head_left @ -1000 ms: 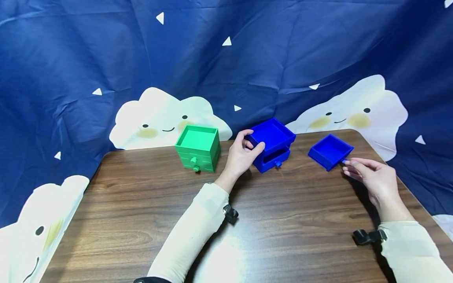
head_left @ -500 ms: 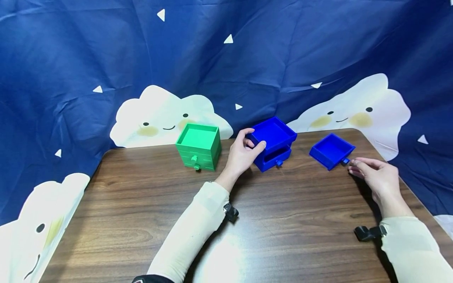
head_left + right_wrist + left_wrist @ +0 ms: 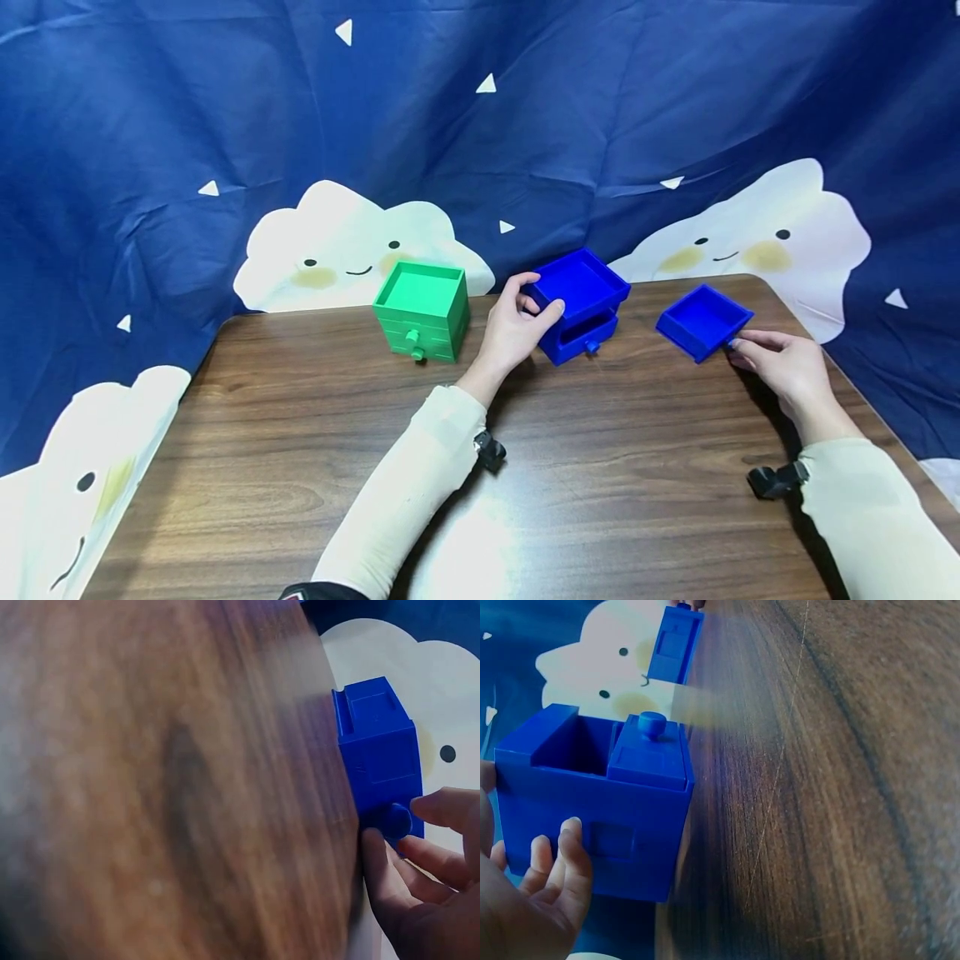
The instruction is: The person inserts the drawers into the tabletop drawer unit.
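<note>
A small blue drawer cabinet [image 3: 581, 287] stands at the back of the table, its upper slot vacant and a knobbed drawer [image 3: 649, 754] in the lower slot. My left hand [image 3: 510, 329] grips the cabinet's left side, thumb at the top front edge; some of its fingers are hidden in the head view. To the right lies a loose blue drawer [image 3: 703, 321], its knob facing me. The fingers of my right hand [image 3: 787, 371] are curled round that knob [image 3: 395, 821], and they mostly cover it in the head view.
A green drawer cabinet [image 3: 422, 312] with a tray-like top stands left of the blue one. The wooden table [image 3: 300, 450] ends just behind both cabinets, and its right edge runs close by my right hand. A blue cloth [image 3: 420, 100] with clouds hangs behind.
My right fingers were at the loose drawer's knob, came slightly away to the right, and are now back round it. The left hand and both cabinets stay practically still.
</note>
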`<state>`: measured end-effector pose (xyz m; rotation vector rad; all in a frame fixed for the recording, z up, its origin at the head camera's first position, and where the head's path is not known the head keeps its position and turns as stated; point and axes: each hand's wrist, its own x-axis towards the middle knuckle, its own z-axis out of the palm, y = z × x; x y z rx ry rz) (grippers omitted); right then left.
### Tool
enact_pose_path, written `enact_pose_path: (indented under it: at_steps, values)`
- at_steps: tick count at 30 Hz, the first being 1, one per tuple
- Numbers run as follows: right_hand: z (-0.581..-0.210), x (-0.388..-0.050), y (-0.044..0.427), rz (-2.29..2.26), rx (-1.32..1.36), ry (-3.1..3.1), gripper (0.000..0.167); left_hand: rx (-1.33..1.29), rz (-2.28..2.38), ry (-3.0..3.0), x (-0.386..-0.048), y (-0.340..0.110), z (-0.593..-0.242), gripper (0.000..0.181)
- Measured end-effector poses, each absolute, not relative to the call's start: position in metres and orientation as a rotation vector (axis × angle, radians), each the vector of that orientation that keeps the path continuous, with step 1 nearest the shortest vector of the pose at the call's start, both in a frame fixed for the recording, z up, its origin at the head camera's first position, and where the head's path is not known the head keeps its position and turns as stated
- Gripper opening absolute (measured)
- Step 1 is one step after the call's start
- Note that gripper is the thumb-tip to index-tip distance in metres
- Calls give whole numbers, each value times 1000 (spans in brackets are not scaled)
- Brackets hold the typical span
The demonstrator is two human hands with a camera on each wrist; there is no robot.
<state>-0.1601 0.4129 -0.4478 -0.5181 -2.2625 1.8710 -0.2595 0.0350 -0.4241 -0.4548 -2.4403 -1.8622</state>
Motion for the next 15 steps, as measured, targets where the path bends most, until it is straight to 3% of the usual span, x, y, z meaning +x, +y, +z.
enact_pose_path:
  at_steps: [6, 12, 15]
  values:
    - [-450, -165, 415, 1777, -549, -2361, 39, -443, -1846, -2451, -258, 35, -423, 56]
    - [-450, -168, 414, 1611, -573, -2487, 5, -447, -1841, -2451, -257, 34, -422, 56]
    - [-450, -169, 415, 1550, -586, -2531, 19, -453, -1843, -2447, -258, 34, -422, 56]
